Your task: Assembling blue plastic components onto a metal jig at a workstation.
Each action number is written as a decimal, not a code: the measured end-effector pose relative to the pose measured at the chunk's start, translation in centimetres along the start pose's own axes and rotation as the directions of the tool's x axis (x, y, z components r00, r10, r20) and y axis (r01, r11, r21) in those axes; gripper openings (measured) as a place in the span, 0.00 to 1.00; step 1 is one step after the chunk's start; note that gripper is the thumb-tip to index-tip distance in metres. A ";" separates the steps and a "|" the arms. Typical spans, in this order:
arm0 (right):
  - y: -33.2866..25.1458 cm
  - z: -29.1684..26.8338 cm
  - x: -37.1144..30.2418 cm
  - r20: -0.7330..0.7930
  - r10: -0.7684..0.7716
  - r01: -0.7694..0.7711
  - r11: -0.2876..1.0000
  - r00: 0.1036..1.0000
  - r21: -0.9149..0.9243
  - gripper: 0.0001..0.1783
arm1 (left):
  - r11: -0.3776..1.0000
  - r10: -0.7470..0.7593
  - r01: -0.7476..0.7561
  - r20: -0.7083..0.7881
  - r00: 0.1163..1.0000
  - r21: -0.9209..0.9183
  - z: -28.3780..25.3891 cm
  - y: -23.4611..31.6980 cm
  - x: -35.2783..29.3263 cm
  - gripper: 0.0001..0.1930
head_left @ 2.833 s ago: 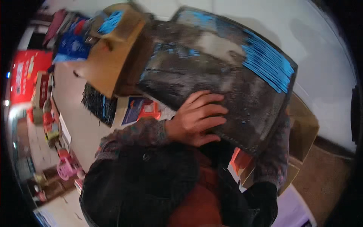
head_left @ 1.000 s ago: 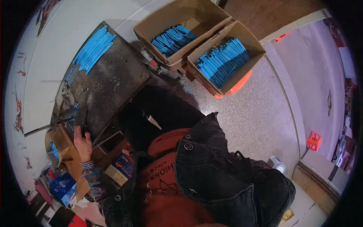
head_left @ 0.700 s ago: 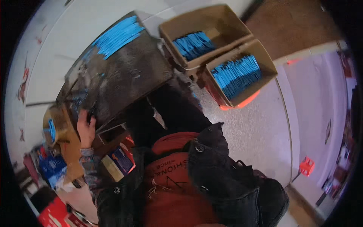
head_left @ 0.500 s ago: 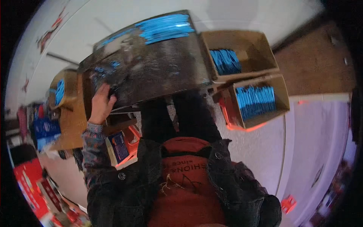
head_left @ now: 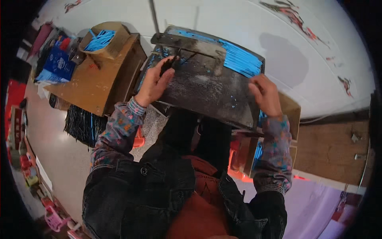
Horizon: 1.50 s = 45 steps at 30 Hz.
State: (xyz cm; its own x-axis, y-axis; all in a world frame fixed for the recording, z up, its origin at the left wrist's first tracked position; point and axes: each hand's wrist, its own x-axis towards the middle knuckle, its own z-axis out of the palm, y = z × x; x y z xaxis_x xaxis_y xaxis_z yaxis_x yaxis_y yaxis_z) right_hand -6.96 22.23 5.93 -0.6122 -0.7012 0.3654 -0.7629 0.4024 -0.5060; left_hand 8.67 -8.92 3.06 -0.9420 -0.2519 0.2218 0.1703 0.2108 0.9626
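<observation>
A dark, worn work board [head_left: 203, 87] lies in front of me above my knees. My left hand [head_left: 155, 83] is over its left part, fingers closed round a black object [head_left: 168, 65] whose kind I cannot make out. At the board's right edge hovers my right hand [head_left: 266, 95], its fingers curled together; anything in them is hidden. Just beyond and left of it, a stack of flat blue strips [head_left: 240, 59] lies on the board's far right corner. Blue scraps [head_left: 233, 101] are scattered on the surface. A dark bar [head_left: 189, 48] crosses the board's far left part.
A brown wooden table [head_left: 91, 81] on the left carries a cardboard box [head_left: 113, 47] of blue strips and a blue packet [head_left: 59, 65]. Black strands [head_left: 81, 123] hang below it. Open cardboard boxes [head_left: 292, 113] stand under my right forearm. A white wall [head_left: 223, 16] rises behind the board.
My view has swung right and closer to level with the board, so the board's angle differs. My right hand has come into view at the board's right edge. The left hand stays at its left part.
</observation>
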 end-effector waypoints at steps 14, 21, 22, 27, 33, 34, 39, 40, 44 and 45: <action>3.9 7.4 3.2 0.182 -0.231 0.293 0.809 0.956 -0.511 0.12 | 0.765 -0.155 0.168 0.076 0.985 -0.621 3.6 -1.0 0.8 0.16; 3.8 6.9 2.8 0.163 -0.203 0.255 0.868 0.965 -0.427 0.09 | 0.751 -0.121 0.130 0.058 0.991 -0.647 3.5 -1.1 -0.5 0.12; 3.8 7.0 2.9 0.172 -0.210 0.266 0.855 0.963 -0.445 0.09 | 0.757 -0.117 0.121 0.049 0.992 -0.642 3.4 -0.6 -0.4 0.11; 3.1 6.4 3.1 0.137 -0.222 0.259 0.868 0.965 -0.423 0.11 | 0.795 -0.032 0.026 0.002 0.999 -0.606 4.3 0.8 1.3 0.09; 0.0 4.1 1.9 -0.021 -0.078 0.078 0.997 0.997 -0.002 0.13 | 0.885 0.114 -0.090 0.025 0.993 -0.456 6.0 -0.4 3.3 0.08; -0.4 3.9 1.9 -0.021 -0.043 0.045 0.996 0.999 0.074 0.13 | 0.909 0.092 -0.061 0.056 0.994 -0.412 6.0 -0.6 3.4 0.08; -2.9 3.4 2.2 -0.067 0.031 -0.007 0.946 0.997 0.324 0.11 | 0.880 0.170 -0.110 0.090 0.981 -0.462 6.7 -0.3 4.4 0.07; -3.2 3.6 2.4 -0.081 0.044 -0.010 0.925 0.996 0.380 0.10 | 0.859 0.203 -0.135 0.088 0.975 -0.494 6.8 -0.2 4.6 0.07; -3.5 4.5 2.6 -0.043 0.106 -0.077 0.894 0.993 0.442 0.10 | 0.874 0.174 -0.132 0.047 0.984 -0.467 7.0 -1.4 4.7 0.07; -3.6 4.8 2.7 -0.029 0.126 -0.099 0.882 0.992 0.461 0.09 | 0.879 0.164 -0.131 0.033 0.986 -0.459 7.0 -1.7 4.7 0.07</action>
State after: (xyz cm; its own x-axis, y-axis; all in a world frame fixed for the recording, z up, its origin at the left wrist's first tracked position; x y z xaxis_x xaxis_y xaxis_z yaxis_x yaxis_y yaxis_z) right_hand -4.90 16.05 5.01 -0.7094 -0.6276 0.3208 -0.5164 0.1530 -0.8425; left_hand 1.97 -3.87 1.35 -0.9103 -0.1828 0.3715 0.4057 -0.2154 0.8883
